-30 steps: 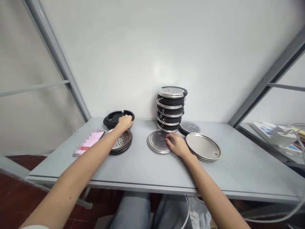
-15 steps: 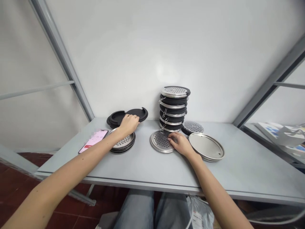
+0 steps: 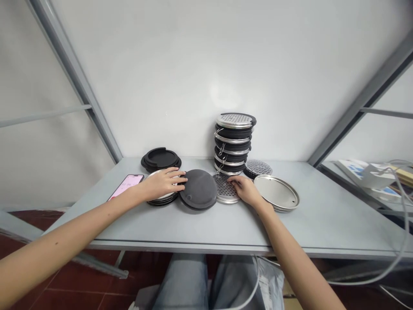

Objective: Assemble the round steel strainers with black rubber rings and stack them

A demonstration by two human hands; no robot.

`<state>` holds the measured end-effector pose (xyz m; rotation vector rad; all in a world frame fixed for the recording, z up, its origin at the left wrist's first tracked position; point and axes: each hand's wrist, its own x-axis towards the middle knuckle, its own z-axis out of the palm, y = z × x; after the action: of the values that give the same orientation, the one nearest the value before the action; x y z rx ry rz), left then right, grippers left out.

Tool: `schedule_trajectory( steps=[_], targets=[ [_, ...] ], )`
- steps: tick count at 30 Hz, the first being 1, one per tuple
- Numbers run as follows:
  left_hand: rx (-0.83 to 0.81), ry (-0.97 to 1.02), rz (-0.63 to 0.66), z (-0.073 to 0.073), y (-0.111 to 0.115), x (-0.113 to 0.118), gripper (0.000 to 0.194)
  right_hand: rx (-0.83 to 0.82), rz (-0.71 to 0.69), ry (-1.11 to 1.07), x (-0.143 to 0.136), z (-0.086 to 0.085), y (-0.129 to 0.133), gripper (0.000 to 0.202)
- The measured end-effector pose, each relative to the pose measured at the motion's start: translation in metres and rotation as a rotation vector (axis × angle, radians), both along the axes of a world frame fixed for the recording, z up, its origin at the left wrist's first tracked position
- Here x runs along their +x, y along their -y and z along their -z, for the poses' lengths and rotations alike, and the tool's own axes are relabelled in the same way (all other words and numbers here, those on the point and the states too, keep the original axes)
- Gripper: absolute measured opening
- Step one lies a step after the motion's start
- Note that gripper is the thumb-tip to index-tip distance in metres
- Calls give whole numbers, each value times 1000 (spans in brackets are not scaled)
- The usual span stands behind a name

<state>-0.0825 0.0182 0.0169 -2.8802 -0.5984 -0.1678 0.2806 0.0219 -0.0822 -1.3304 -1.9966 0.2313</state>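
My left hand (image 3: 167, 184) has its fingers over the left rim of a round black cover (image 3: 198, 189), holding it with the smooth side up; its thumb is hidden. Partly under that hand is a stack of perforated metal discs with dark edges (image 3: 163, 201). My right hand (image 3: 244, 188) is closed at the right edge of another perforated metal disc (image 3: 226, 189), which lies on the table, its left part behind the black cover. More black covers (image 3: 160, 158) are piled at the back left.
Behind my right hand rises a tall stack of black-and-silver round assemblies (image 3: 232, 144) with wire clips. To its right are dark patterned discs (image 3: 258, 168) and plain metal plates (image 3: 278, 191). A phone (image 3: 128, 184) lies at left on the grey table (image 3: 180, 230).
My left hand has brought a black cover from the back-left pile toward the middle and turned it smooth side up. My right hand stays at the perforated disc.
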Motion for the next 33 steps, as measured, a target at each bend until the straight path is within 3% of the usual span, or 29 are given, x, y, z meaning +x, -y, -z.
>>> schedule_trajectory(
  steps=[8, 13, 17, 19, 22, 26, 33],
  targets=[
    [-59, -42, -104, 5, -16, 16, 36, 58, -9, 21, 0, 0, -1, 31],
    [-41, -14, -185, 9, -1, 30, 33, 88, -60, 26, -10, -12, 16, 20],
    [-84, 59, -233, 20, 28, 52, 37, 74, -222, 108, -19, -12, 33, 57],
    [-94, 78, -249, 33, 39, 62, 43, 58, -215, 150, -20, -6, 37, 73],
    [-77, 70, -270, 59, 45, 71, 40, 39, -158, 162, -19, 0, 36, 80],
    [2, 94, -267, 80, 45, 71, 33, 26, -143, 193, -17, -3, 36, 70],
    [53, 251, -178, 80, 54, 53, 29, 193, -160, 159, -16, -11, 41, 35]
  ],
)
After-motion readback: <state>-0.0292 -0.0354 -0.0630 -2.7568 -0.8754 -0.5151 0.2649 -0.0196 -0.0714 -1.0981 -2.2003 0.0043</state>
